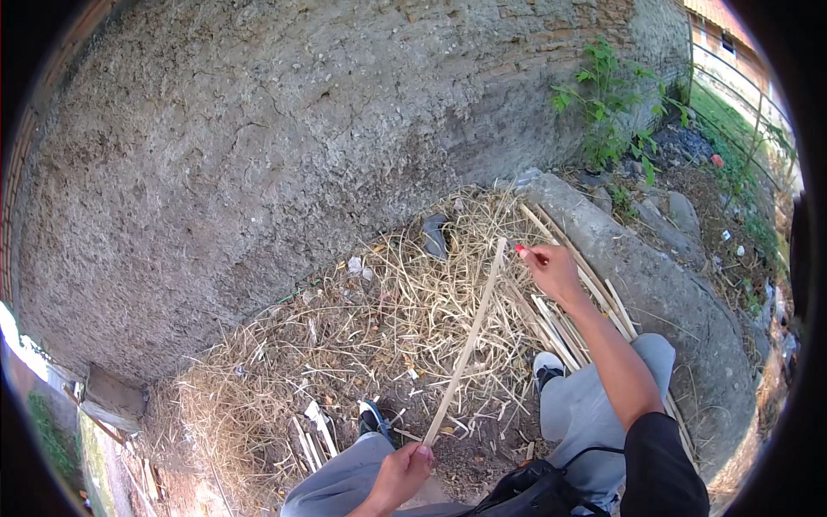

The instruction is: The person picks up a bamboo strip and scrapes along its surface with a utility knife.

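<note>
My left hand [403, 476] is closed round the lower end of a long, pale, flat strip of split bamboo or wood [470, 343]. The strip slants up and away to the right, over the shavings. Beside its far end, my right hand [552, 272] is closed in a pinch. A small red thing [520, 248] shows at the fingertips; its kind I cannot make out. The right fingers look apart from the strip. Below that hand, several more pale strips [562, 334] lie by my right leg.
Curly shavings and straw [431, 293] cover the ground. A rough plastered wall [301, 155] rises ahead, with a dark grey object [435, 235] at its foot. A large stone slab [637, 250] runs along the right. Short strips [308, 444] lie by my left shoe [372, 420].
</note>
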The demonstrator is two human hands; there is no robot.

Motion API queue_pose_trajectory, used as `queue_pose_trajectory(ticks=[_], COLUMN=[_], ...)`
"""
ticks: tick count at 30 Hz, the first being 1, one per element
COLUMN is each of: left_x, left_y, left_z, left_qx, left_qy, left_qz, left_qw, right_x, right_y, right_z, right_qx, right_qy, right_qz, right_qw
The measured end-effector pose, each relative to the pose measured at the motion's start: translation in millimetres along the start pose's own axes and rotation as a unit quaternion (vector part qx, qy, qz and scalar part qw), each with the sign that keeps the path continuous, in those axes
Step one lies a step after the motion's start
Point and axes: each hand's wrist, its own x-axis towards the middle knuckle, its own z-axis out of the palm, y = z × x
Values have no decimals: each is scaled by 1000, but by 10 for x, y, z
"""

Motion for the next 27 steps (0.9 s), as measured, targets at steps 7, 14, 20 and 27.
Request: queue_pose_trajectory(ticks=[7,14,20,27], left_x=[191,224,397,865], left_y=[-24,239,286,634], left_z=[-34,-78,-104,18], left_qx=[-154,-323,-227,-168], left_qy=[-21,-125,-220,-97], left_qz=[-5,-91,-65,77], left_qw=[988,934,946,978], right_x=[-472,-708,-686,-731], right_y=[-475,-703,-848,-937], right_z=[-82,-3,8,80], right_qx=[405,521,537,528], right_qy=[-143,-243,-239,-246], right_qz=[104,153,185,175], right_qw=[897,804,787,793])
